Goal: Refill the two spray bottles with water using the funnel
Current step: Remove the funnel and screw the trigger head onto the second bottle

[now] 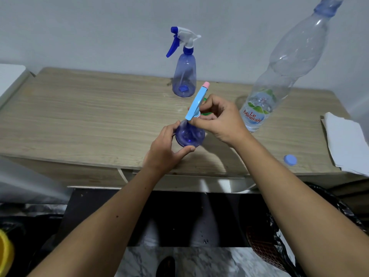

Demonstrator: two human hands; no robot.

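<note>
Currently we grip the near spray bottle (189,136) with our left hand (165,148) while our right hand (217,120) pinches its sprayer head (196,102); careless twisting could tip it off the counter (99,108) edge.

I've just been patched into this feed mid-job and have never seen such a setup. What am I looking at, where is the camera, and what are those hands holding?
There is no machine here: a person works with bare hands, and the single picture comes from a camera on their head, looking down. The left hand grips the body of a small translucent blue spray bottle; the right hand pinches its light blue and pink spray head. On the wooden table stand a second blue spray bottle with a white and blue trigger, a tall clear plastic water bottle, uncapped, its blue cap lying nearby, and white paper. Something green shows behind the right hand; I cannot tell what.
</note>
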